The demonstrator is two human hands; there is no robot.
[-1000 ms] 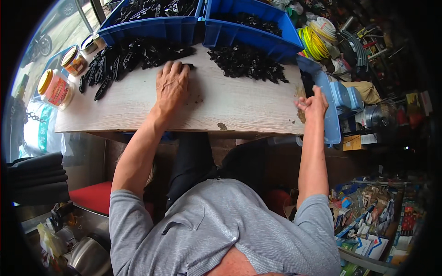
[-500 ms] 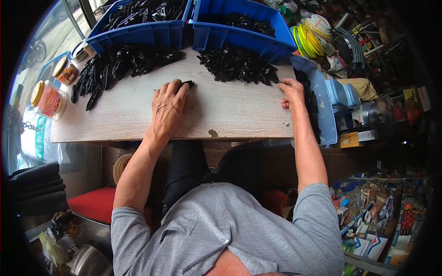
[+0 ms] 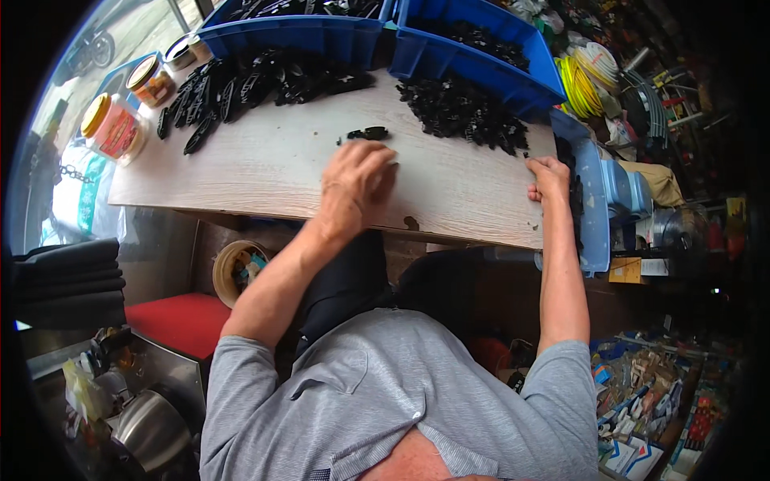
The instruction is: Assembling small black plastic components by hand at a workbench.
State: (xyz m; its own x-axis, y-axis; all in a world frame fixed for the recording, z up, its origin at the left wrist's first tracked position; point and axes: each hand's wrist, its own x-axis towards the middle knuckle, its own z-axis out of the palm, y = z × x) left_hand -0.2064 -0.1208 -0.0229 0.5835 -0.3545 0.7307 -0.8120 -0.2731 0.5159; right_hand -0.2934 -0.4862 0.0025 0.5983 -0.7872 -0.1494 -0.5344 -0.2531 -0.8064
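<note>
My left hand is over the middle of the table, its fingers bent and smeared by motion. Just beyond its knuckles lies a long black plastic part, with a tiny dark bit beside it; whether the fingers touch the part is hidden. At the table's right edge, my right hand is closed, thumb against the bent fingers. A small dark piece shows at its fingertips, too small to name. Near that hand spreads a heap of small black plastic pieces. A pile of long black plastic parts covers the far left.
Two blue bins, the left one and the right one, hold more black parts along the back. A lighter blue tray stands beyond the table's right edge. Plastic jars line the left end. A bucket stands below.
The whole view has shifted, so the table appears farther right and tilted. My left hand has drawn back from the black part, which now shows more fully. My right hand remains closed by the heap.
</note>
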